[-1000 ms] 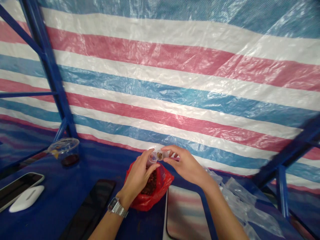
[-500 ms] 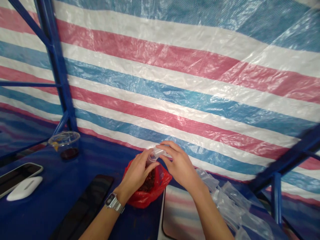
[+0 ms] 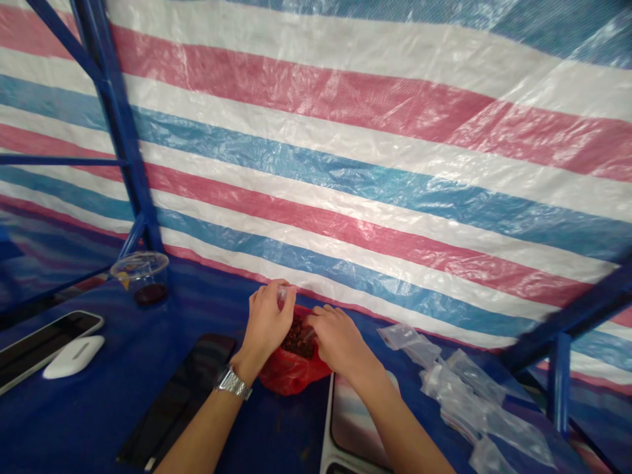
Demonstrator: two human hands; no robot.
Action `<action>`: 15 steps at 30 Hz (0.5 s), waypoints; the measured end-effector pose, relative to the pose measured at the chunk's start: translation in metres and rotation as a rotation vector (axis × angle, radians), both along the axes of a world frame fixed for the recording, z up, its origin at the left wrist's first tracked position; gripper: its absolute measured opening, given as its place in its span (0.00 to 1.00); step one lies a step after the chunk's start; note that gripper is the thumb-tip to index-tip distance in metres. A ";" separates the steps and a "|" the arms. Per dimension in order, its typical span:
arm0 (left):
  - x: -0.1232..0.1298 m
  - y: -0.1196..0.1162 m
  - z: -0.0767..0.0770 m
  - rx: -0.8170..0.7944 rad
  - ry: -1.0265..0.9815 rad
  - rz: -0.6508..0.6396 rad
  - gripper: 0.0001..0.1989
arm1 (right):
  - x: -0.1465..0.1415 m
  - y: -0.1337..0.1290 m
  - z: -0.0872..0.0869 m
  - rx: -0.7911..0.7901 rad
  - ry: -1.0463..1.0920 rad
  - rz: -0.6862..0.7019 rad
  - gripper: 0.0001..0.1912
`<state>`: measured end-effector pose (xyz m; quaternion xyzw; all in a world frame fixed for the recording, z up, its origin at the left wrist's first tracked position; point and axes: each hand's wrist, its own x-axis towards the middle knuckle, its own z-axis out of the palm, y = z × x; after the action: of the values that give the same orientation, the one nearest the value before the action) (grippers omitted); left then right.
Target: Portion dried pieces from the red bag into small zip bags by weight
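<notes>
A red plastic bag (image 3: pixel 295 374) stands with its mouth open on the blue table, filled with dark brown, crumbly bits (image 3: pixel 296 339). Above its left rim, my left hand (image 3: pixel 269 319) is closed around a small clear plastic bag (image 3: pixel 282 297), mostly hidden by the fingers. My right hand (image 3: pixel 338 339) reaches over the right rim, its fingers bent together down at the dark bits. What those fingertips pinch, if anything, is too hidden to make out.
Several clear plastic bags (image 3: pixel 464 395) lie to the right. A reflective, white-edged device (image 3: pixel 358 421) sits under my right forearm; a black phone-like slab (image 3: pixel 180 401) lies left. Farther left are a phone (image 3: pixel 49 345), a white earbud case (image 3: pixel 74 357) and a clear cup (image 3: pixel 143 280) with dark liquid.
Both hands were together on the clear bag above the red bag. The right hand has let go and moved down into the red bag's mouth; the left has shifted left with the clear bag.
</notes>
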<state>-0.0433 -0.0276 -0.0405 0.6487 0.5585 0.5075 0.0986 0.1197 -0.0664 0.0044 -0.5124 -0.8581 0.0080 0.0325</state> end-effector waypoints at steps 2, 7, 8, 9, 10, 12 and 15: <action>0.003 -0.001 -0.001 -0.011 0.008 0.015 0.13 | -0.005 0.002 -0.005 0.019 -0.057 -0.043 0.20; 0.005 0.001 -0.005 -0.109 -0.303 -0.069 0.14 | -0.008 0.005 -0.008 0.035 -0.052 -0.085 0.18; 0.006 0.002 -0.007 -0.120 -0.353 -0.083 0.15 | -0.008 0.006 -0.008 0.028 -0.037 -0.084 0.16; 0.007 0.002 -0.008 -0.123 -0.384 -0.083 0.15 | -0.007 0.006 -0.008 0.022 -0.028 -0.089 0.15; 0.008 0.002 -0.009 -0.119 -0.407 -0.076 0.16 | -0.007 0.005 -0.008 0.019 -0.031 -0.102 0.13; 0.011 0.002 -0.010 -0.112 -0.471 -0.075 0.16 | -0.007 0.004 -0.008 0.025 -0.070 -0.148 0.13; 0.016 0.000 -0.010 -0.085 -0.604 -0.073 0.15 | -0.011 0.002 -0.007 0.054 -0.129 -0.193 0.16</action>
<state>-0.0274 -0.0276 -0.0501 0.4834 0.5007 0.6498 0.3055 0.1086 -0.0640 -0.0030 -0.5911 -0.8049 -0.0512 -0.0086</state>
